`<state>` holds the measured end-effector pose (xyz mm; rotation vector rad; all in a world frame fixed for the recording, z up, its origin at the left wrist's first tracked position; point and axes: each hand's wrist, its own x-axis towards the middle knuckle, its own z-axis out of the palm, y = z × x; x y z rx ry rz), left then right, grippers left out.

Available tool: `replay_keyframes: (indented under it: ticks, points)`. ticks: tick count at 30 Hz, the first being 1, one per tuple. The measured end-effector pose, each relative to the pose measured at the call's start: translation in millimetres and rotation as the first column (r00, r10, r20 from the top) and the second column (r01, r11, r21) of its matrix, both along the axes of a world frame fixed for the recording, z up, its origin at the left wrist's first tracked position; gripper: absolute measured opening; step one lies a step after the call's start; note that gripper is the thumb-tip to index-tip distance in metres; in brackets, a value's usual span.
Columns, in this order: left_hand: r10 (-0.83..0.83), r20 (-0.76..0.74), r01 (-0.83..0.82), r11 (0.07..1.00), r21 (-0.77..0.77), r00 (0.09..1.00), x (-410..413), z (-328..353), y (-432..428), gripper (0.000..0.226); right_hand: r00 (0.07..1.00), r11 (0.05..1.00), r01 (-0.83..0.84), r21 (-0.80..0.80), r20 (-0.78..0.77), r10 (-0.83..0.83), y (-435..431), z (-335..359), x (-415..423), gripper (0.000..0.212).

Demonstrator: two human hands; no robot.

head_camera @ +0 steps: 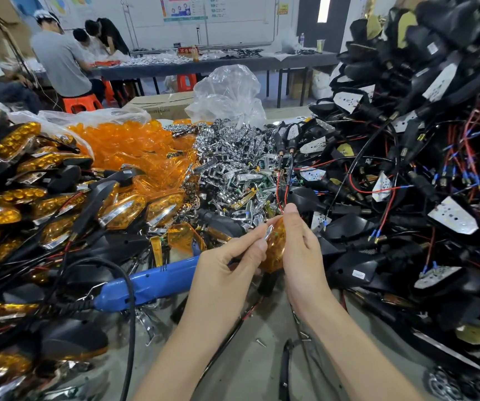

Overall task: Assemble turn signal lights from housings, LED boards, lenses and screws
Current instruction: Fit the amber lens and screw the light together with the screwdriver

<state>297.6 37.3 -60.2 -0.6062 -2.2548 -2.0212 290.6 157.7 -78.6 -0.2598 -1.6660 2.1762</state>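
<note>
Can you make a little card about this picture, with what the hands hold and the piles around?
left hand: pinches the silver tip of the orange light
right hand: holds the same orange light
tool: blue screwdriver, lying untouched
middle piles: orange lenses, silver parts
right pile: black housings with wires

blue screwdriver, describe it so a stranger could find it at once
Start at the amber lights heaped on the left. Below them, beside the left hand, lies the screwdriver. It is the one long blue tool, trailing a black cable.
</note>
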Motion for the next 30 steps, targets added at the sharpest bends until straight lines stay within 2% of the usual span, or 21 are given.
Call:
replay_keyframes:
  ticks: [5, 10, 14, 18, 23, 28, 30]
  points:
    - [-0.008, -0.021, 0.008, 1.0, 0.003, 1.0, -0.9, -2.1, 0.6, 0.034, 1.0, 1.0, 0.007, 0.024, 0.026, -0.008, 2.0, -0.1, 1.8, 0.047]
    - [0.024, -0.129, -0.044, 0.987, -0.155, 0.991, 0.0, -6.6, 2.6, 0.032, 0.999, 0.999, 0.006, 0.048, 0.039, -0.008, -0.8, 3.0, 2.1, 0.046]
    - [0.053, -0.116, -0.072, 0.983, -0.168, 0.992, 0.8, -8.0, 4.7, 0.028, 1.0, 1.0, 0.01, 0.028, 0.023, -0.011, -1.0, 3.0, 1.1, 0.044]
    - [0.067, -0.164, -0.102, 0.971, -0.218, 0.984, 4.7, -8.2, 8.0, 0.03, 0.998, 0.997, -0.014, -0.072, 0.063, 0.018, 0.8, 4.2, 0.8, 0.045]
    - [0.067, -0.196, -0.113, 0.965, -0.237, 0.978, 6.1, -8.8, 8.7, 0.031, 0.995, 0.983, -0.09, -0.158, 0.033, 0.096, 4.1, 8.9, 1.7, 0.044]
    - [0.041, -0.216, -0.101, 0.957, -0.274, 0.976, 3.6, -10.4, 4.8, 0.029, 0.983, 0.978, -0.183, -0.097, -0.051, 0.178, 7.6, 6.7, 0.5, 0.016]
    - [0.027, -0.22, -0.094, 0.949, -0.3, 0.975, 3.7, -11.3, 3.7, 0.03, 0.98, 0.976, -0.193, -0.099, -0.061, 0.188, 8.9, 5.6, -0.2, 0.012]
